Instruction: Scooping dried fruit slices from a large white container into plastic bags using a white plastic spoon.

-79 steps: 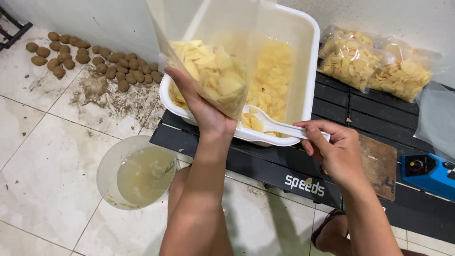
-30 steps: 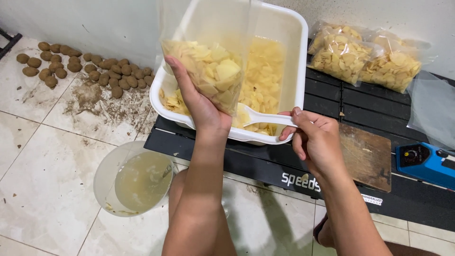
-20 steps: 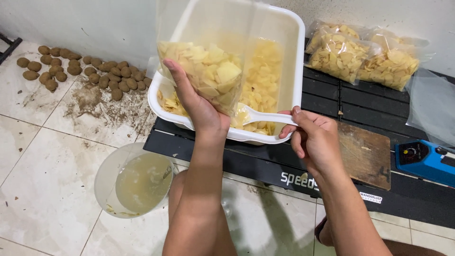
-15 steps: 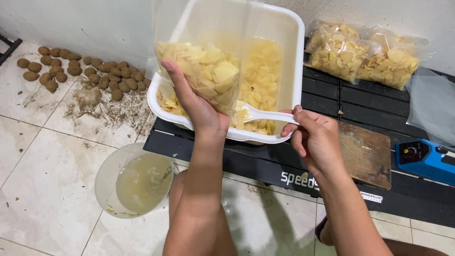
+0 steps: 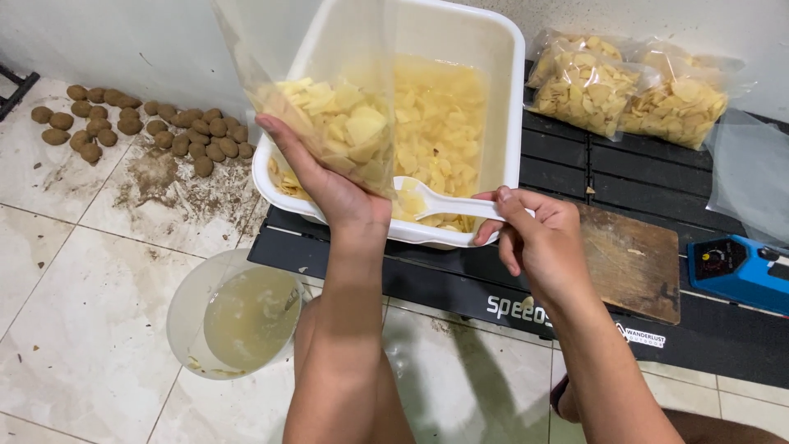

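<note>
Dozens of small brown tubers (image 5: 136,125) lie on the tiled floor (image 5: 74,271) far out beyond our left fingertips, with loose dirt scattered just beside them. Below our left wrist stands a white bucket (image 5: 234,316) holding cloudy yellowish liquid. Our left hand (image 5: 333,185) reaches up with fingers pressed together and curled against the underside of a clear plastic bag (image 5: 329,107), which is partly filled with pale yellow slices (they look like sliced tuber, though we cannot tell the kind). The bag is lifted and tilted over the near left corner of a white rectangular tub (image 5: 485,49), which holds more of the same slices in liquid. Between our two hands, a white plastic spoon (image 5: 440,201) points its bowl toward the bag's lower edge, resting over the tub's near rim. Our right hand (image 5: 538,238) pinches the spoon's handle, thumb on top and the other fingers curled beneath it. The tub sits on a black slatted platform (image 5: 575,164). Just past our right knuckles lies a worn wooden board (image 5: 629,259). Beyond our right fingertips, against the wall, rest two filled bags of slices (image 5: 625,86). Farthest right of our right hand, an empty clear bag (image 5: 752,173) lies above a blue heat sealer (image 5: 740,271).
</note>
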